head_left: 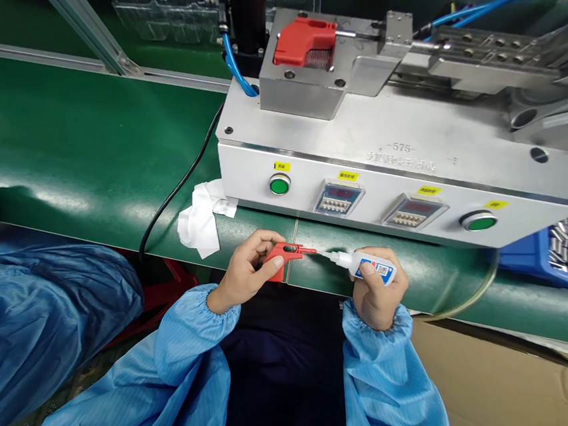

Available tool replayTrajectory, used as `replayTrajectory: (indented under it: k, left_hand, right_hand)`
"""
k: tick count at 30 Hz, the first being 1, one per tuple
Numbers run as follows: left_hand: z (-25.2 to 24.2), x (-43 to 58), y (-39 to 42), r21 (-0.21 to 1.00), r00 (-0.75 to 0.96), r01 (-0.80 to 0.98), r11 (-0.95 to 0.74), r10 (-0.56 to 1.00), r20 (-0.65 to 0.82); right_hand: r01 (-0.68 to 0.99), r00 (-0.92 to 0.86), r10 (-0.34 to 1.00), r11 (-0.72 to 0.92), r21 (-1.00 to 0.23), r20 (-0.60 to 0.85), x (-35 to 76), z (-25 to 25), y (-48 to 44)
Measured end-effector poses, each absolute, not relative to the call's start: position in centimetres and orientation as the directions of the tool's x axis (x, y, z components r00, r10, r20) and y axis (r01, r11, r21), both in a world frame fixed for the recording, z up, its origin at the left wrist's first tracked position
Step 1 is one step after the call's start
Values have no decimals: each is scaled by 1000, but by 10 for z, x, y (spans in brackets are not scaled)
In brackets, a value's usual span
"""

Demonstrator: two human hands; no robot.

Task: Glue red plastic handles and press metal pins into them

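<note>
Near the bench's front edge, my left hand (250, 270) is closed around a small red plastic gun-shaped part (284, 256), its narrow end pointing right. My right hand (381, 292) grips a white squeeze bottle (377, 269) with a blue label, tipped so its thin nozzle points left. The nozzle tip is at the narrow end of the red part; I cannot tell whether they touch. Behind both hands stands a metal machine (357, 139) with a similar red part (303, 40) seated in its fixture block.
Green buttons (280, 184) and small counters (339, 197) line the machine's front. A crumpled white cloth (199, 221) and a black cable (180, 183) lie to its left. A blue bin (524, 253) holds several metal tubes at right. Another person's blue sleeve (53, 315) is at left.
</note>
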State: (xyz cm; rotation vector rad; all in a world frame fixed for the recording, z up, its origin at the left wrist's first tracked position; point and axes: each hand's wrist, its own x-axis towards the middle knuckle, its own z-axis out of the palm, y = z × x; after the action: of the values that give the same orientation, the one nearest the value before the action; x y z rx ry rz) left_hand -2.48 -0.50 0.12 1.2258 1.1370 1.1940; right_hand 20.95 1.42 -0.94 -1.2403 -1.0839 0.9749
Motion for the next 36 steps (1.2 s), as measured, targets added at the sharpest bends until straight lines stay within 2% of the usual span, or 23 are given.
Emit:
replayTrajectory:
  k: [6, 9, 12, 17, 21, 23, 26, 28, 30, 31, 33, 36]
  left_hand:
    - [5, -24, -4, 996, 38, -53, 70, 997, -68]
    - [5, -22, -12, 987, 12, -49, 151, 988, -151]
    - [-4, -26, -21, 973, -43, -42, 227, 973, -228]
    - [-31, -42, -23, 932, -29, -68, 356, 933, -358]
    - [-36, -46, -22, 914, -19, -69, 401, 915, -403]
    - [-33, -43, -23, 916, -34, -86, 391, 918, -395]
    - [-27, -33, -26, 925, -63, -124, 359, 927, -368]
    - [-23, -27, -27, 930, -77, -139, 342, 932, -354]
    - [-20, -23, -26, 935, -86, -144, 324, 937, -338]
    - [-20, -21, -26, 938, -90, -146, 313, 940, -328]
    - [-18, -18, -25, 944, -100, -149, 294, 945, -310]
    - [-18, -14, -25, 952, -111, -150, 265, 953, -283]
  right_hand:
    - [-63, 125, 987, 106, -992, 98, 215, -12, 14]
    - [19, -31, 994, 103, -994, 103, 223, -6, 5]
    - [195, -166, 981, 131, -972, 99, 229, 3, -9]
    - [497, -114, 980, 200, -844, 165, 231, -2, -28]
    - [551, -136, 969, 248, -797, 208, 240, -1, -41]
    - [545, -148, 955, 295, -785, 256, 256, 14, -45]
    - [584, -51, 941, 299, -754, 334, 302, 52, -39]
    - [664, 44, 926, 252, -704, 374, 344, 80, -20]
    - [781, 129, 926, 126, -612, 356, 388, 100, 12]
    - [839, 176, 939, 14, -543, 296, 409, 107, 32]
    - [904, 298, 950, -252, -345, 88, 442, 112, 72]
    - [905, 359, 932, -358, -229, -39, 468, 102, 125]
